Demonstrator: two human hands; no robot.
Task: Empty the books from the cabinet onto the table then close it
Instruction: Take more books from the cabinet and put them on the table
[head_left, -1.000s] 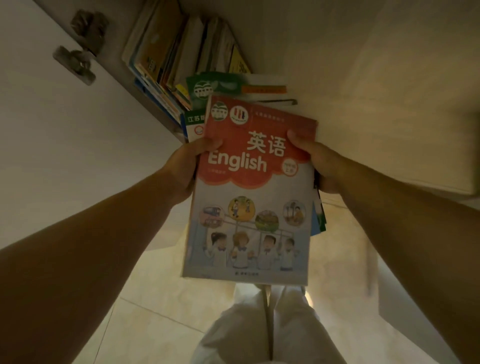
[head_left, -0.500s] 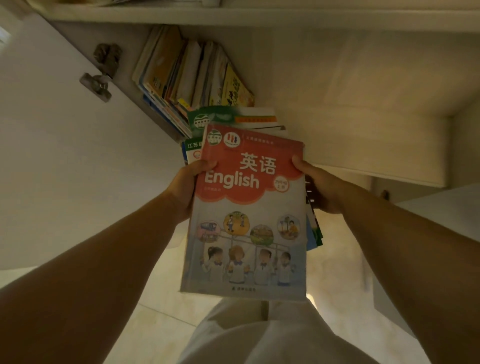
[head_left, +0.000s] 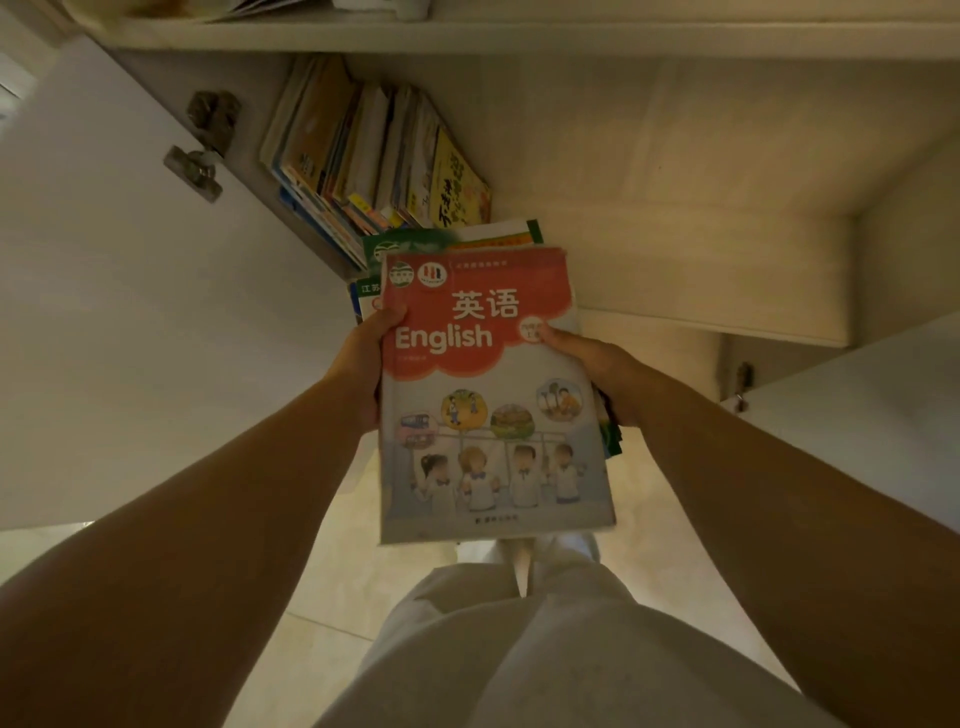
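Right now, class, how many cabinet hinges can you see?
2: one hinge on the open left door, another by the right door. Others may be hidden.

Cabinet (head_left: 675, 218) right half free; leaning books (head_left: 363, 156) crowd left.

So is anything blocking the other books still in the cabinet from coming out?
Nothing visible blocks them. The cabinet door is swung wide open on the left, and the leaning books sit at the open front. Both hands, the left hand and right hand, are full with a stack of books, though.
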